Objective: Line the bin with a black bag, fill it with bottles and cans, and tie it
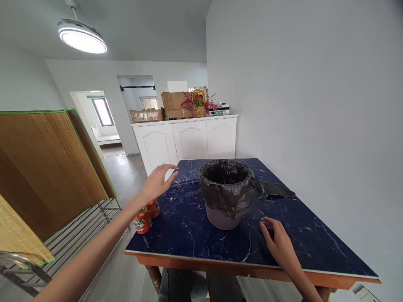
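A small pale mauve trash bin (222, 217) stands upright on the table. Its black trash bag (233, 195) lines the inside and folds down over the rim. My left hand (158, 181) is raised left of the bin, thumb and fingers apart, with nothing in it. Below that hand are orange-red cans (143, 221), partly hidden by my forearm. My right hand (278, 240) lies on the tabletop right of the bin, fingers loosely bent and the thumb apart, holding nothing. Flat black plastic (277, 188) lies behind the bin on the right.
The dark blue marbled table (189, 235) has a wooden edge and meets a grey wall on the right. A white cabinet (189, 138) behind bears cardboard boxes (178, 105) and a flower basket (199, 110). At left stands a metal rack bed frame (82, 222) with brown mats (47, 163).
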`<action>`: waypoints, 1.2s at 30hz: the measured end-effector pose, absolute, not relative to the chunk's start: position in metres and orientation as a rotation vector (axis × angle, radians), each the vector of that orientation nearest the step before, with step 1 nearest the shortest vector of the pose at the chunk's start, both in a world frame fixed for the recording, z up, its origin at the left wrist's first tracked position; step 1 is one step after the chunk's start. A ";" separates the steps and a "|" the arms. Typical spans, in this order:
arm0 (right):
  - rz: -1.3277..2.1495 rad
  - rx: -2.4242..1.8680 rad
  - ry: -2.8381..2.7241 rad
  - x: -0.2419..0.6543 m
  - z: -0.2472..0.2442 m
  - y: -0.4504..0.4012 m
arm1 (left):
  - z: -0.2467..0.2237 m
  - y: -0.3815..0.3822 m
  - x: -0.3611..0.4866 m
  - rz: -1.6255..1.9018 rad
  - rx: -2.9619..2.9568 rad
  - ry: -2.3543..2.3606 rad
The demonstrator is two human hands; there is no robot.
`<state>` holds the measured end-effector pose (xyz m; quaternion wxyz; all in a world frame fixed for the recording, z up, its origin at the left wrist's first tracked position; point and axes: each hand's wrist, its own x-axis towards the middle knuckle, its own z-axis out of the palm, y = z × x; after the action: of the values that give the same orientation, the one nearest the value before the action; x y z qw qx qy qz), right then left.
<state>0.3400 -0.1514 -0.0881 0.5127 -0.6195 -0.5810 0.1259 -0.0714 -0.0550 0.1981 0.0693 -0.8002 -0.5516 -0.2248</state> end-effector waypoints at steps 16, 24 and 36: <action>0.275 -1.492 -1.408 0.339 -0.091 -0.150 | 0.153 -0.037 -0.135 -0.508 -2.151 -2.021; 0.266 -1.479 -1.414 0.338 -0.089 -0.151 | 0.233 -0.073 -0.017 -1.351 -2.454 -1.278; 0.285 -1.464 -1.422 0.339 -0.090 -0.150 | 0.213 -0.072 -0.010 -1.053 -2.637 -1.279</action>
<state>0.3394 -0.1502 -0.0897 0.5146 -0.6092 -0.5916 0.1186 -0.0102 -0.0720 0.2131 0.0138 -0.8466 -0.4107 -0.3382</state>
